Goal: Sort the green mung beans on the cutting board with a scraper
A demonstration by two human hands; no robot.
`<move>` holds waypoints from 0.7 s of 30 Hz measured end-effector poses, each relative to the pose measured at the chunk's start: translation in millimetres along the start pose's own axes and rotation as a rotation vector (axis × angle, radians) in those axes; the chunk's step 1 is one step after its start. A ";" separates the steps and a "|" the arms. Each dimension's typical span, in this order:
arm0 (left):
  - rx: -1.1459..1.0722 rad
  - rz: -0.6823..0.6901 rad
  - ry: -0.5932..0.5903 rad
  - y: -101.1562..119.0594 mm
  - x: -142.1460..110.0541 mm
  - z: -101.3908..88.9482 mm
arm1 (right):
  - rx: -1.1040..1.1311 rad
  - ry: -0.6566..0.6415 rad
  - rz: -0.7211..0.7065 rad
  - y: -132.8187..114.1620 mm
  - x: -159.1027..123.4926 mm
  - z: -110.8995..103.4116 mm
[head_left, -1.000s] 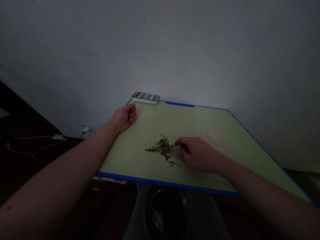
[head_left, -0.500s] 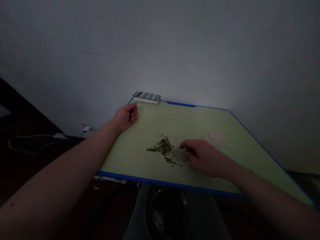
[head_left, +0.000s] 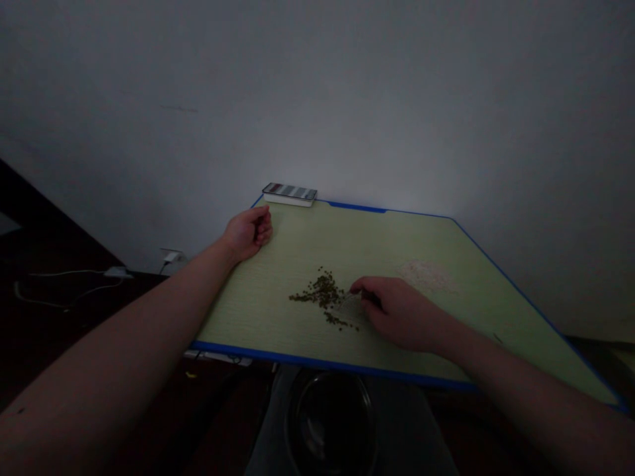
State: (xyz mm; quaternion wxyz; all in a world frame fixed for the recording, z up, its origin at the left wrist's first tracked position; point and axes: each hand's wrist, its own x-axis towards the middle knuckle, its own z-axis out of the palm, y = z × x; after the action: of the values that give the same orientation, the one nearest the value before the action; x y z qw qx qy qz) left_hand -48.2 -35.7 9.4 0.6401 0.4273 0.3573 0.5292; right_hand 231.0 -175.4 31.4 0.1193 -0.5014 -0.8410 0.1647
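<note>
Beans [head_left: 321,293] lie scattered on the table [head_left: 258,311]; the right hand [head_left: 397,314] pinches a clear plastic piece [head_left: 351,307] touching them, while the left hand [head_left: 248,233], loosely curled and empty, rests well apart from them.

the left hand [head_left: 248,233] rests curled in a loose fist at the far edge of the tabletop [head_left: 238,311], while the right hand [head_left: 397,314] lies low over its middle, fingers [head_left: 360,285] bent downward and drawn together.

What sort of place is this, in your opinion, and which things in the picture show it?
Probably a plain room in a home: a small green table with a blue edge stands against a bare white wall, and a white charger is plugged in low on the wall.
</note>
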 end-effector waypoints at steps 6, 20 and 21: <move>0.000 0.014 -0.017 -2.0 1.9 -1.7 | -0.007 -0.011 -0.033 -3.1 6.6 -0.1; -0.006 0.010 -0.006 -0.8 0.4 0.4 | 0.003 -0.154 -0.169 -20.3 10.4 -2.9; -0.006 0.004 -0.006 -0.6 0.4 0.5 | 0.018 -0.156 -0.159 -20.5 7.7 -3.2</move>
State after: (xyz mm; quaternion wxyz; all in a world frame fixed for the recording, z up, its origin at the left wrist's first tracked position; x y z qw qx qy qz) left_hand -47.4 -35.4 9.0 0.6415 0.4276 0.3529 0.5303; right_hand 212.0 -177.2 42.7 0.0708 -0.4178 -0.8833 0.2006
